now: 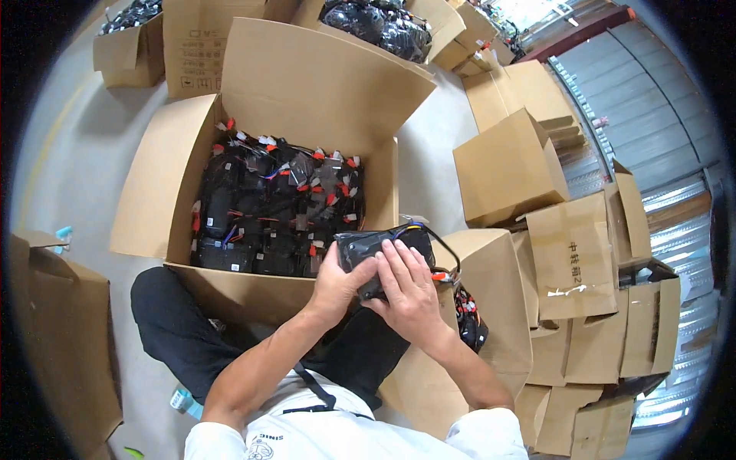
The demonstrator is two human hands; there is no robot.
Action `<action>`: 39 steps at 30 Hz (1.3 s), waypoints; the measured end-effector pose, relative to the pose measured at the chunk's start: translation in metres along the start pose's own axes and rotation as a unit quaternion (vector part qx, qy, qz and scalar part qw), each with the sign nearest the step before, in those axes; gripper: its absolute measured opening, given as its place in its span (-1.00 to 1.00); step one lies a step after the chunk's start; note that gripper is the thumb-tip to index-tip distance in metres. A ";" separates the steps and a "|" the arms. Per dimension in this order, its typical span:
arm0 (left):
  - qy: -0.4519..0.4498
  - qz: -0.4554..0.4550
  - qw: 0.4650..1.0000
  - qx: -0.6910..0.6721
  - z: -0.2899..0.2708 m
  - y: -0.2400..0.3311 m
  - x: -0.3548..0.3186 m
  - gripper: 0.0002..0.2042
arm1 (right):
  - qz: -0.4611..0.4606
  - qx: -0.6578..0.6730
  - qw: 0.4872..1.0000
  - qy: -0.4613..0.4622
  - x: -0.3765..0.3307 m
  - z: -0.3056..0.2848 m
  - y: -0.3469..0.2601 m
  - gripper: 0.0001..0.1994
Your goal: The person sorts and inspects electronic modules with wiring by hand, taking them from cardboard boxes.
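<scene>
In front of me, over the near right corner of a large open cardboard box (245, 285), I hold a black wired pack (359, 247) in shiny plastic. A black cable loops off its right side, with blue and yellow wires and a red-and-white connector near the end. My left hand (335, 285) grips its left side, thumb on the face and fingers mostly hidden behind. My right hand (408, 295) lies across its right part, fingers long and together over the face, thumb at the lower edge. Similar black packs (264, 203) with red and white connectors fill the box in rows.
At my right, another open carton (491, 295) holds more wired packs (468, 318). Stacked cartons (571, 253) line the right side along a corrugated metal wall (644, 84). A brown carton (61, 345) stands at the left. Black bagged goods (379, 27) sit in a box at the back.
</scene>
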State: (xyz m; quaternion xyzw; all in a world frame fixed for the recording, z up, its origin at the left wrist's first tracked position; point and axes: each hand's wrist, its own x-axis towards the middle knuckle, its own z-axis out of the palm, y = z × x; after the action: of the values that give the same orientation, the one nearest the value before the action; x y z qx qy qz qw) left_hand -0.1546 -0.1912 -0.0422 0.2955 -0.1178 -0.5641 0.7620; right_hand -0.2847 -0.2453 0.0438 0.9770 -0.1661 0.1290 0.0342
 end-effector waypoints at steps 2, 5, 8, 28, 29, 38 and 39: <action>-0.015 -0.025 0.999 0.025 -0.004 0.001 -0.001 -0.46 | -0.007 0.036 0.999 -0.020 0.000 0.000 0.002 -0.11; -0.024 -0.067 0.997 0.022 -0.012 0.020 -0.002 -0.50 | 0.057 0.037 0.996 0.064 -0.023 -0.012 0.032 0.07; -0.068 -0.091 0.993 0.024 -0.009 0.069 0.001 -0.55 | 0.265 0.298 0.907 0.132 -0.047 -0.016 0.066 -0.01; -0.093 -0.038 0.995 -0.029 -0.010 0.160 -0.029 -0.35 | 0.009 0.459 0.885 -0.072 0.034 -0.009 0.031 -0.48; -0.123 -0.057 0.990 -0.031 -0.016 0.164 -0.028 -0.38 | -0.041 0.452 0.888 -0.069 0.034 0.008 0.027 -0.48; -0.053 -0.026 0.997 -0.054 -0.042 0.213 -0.010 -0.51 | 0.107 0.221 0.956 0.163 0.164 -0.008 0.057 -0.56; -0.048 -0.024 0.997 -0.054 -0.043 0.217 -0.006 -0.51 | 0.146 0.292 0.933 0.149 0.165 -0.008 0.050 -0.56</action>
State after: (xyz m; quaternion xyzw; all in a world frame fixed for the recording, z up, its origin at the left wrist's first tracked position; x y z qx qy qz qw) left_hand 0.0368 -0.1307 0.0515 0.2295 -0.1163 -0.6014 0.7564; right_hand -0.1529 -0.3438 0.0967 0.8782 -0.2551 0.3197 -0.2478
